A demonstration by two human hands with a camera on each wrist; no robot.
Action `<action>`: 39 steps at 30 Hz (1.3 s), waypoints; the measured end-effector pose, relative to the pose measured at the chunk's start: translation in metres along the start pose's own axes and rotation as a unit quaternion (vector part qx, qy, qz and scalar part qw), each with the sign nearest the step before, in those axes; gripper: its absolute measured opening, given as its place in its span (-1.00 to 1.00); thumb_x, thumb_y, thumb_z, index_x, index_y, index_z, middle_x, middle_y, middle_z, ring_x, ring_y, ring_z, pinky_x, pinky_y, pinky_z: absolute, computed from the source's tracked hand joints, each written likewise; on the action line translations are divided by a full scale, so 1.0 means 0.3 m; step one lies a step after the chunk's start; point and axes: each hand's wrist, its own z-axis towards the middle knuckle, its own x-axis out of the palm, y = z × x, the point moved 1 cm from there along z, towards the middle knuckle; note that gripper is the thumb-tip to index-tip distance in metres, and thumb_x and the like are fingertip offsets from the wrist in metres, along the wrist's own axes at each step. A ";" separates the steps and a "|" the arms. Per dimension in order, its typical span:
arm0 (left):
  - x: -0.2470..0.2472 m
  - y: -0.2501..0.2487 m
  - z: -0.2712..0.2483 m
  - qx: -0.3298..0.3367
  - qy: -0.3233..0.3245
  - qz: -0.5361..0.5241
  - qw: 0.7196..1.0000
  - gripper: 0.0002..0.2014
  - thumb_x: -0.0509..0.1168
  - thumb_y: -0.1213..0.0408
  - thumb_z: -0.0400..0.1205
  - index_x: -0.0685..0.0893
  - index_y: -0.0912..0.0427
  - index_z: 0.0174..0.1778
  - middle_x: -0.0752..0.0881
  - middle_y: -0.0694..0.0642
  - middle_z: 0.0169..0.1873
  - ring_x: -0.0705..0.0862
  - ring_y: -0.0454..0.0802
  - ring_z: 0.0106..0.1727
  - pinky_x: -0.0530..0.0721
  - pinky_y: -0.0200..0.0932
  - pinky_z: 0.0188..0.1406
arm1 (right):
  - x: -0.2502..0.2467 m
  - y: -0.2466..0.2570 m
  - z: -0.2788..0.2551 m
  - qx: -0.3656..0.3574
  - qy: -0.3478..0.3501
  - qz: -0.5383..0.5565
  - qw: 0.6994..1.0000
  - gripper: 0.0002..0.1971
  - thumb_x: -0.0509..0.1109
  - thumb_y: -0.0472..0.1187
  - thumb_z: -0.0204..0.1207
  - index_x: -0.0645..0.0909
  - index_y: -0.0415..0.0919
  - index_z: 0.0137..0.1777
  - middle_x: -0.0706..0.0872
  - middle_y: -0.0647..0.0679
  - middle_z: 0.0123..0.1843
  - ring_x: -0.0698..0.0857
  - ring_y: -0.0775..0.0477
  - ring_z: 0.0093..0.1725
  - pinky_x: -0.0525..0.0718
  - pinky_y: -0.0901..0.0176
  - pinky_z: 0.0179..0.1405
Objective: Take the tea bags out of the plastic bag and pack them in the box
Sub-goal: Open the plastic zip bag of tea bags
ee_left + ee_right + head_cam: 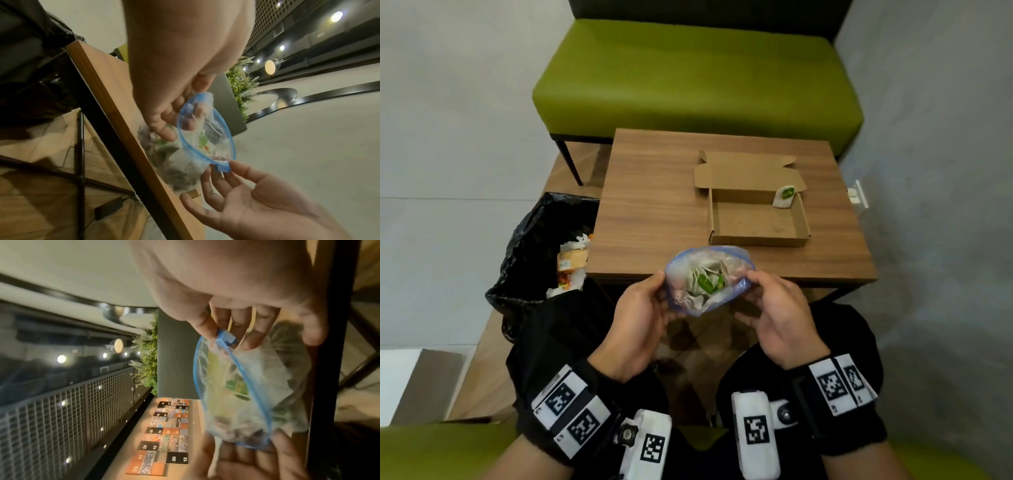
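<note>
A clear plastic bag (707,279) with a blue zip rim hangs open over the table's near edge, with several white tea bags with green labels (705,282) inside. My left hand (640,308) grips the bag's left side (189,116), fingers curled round the rim. My right hand (774,301) pinches the right end at the blue slider (226,338). The open cardboard box (756,219) lies on the wooden table (654,205), its lid flap back. One tea bag (784,197) leans in the box's far right corner.
A black bin bag (541,253) with rubbish stands left of the table. A green bench (695,78) sits behind the table. Grey walls close in on both sides, with a white fitting (858,195) on the right wall.
</note>
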 end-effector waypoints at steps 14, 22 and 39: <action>-0.002 -0.051 0.057 0.317 -0.035 0.565 0.761 -0.75 0.20 0.07 0.76 0.73 0.10 0.07 0.76 -0.05 -0.14 0.71 -0.09 -0.13 0.67 -0.03 -0.08 | 0.026 -0.003 0.010 0.007 -0.015 0.014 1.000 -0.74 0.26 -0.39 0.66 0.65 -0.33 -0.26 0.62 -0.10 -0.39 0.59 0.01 -0.33 0.62 0.14 -0.18; 0.011 -0.043 0.094 0.131 0.004 0.375 0.918 -0.71 0.18 0.29 0.79 0.74 0.14 -0.19 0.74 0.03 -0.29 0.65 -0.14 -0.23 0.58 -0.23 -0.18 | 0.007 0.014 0.009 -0.024 -0.023 -0.051 0.998 -0.67 0.29 -0.37 0.64 0.59 -0.21 -0.40 0.59 -0.03 -0.43 0.57 0.07 -0.34 0.57 0.29 -0.29; -0.016 -0.066 0.056 0.157 0.105 0.361 0.913 -0.87 0.21 0.27 0.77 0.65 0.13 -0.03 0.60 0.07 -0.30 0.54 -0.06 -0.27 0.53 -0.16 -0.22 | -0.025 0.056 0.013 -0.075 0.034 -0.180 0.980 -0.59 0.24 -0.16 0.75 0.67 -0.28 -0.33 0.80 -0.16 -0.38 0.75 0.04 -0.36 0.61 0.40 -0.28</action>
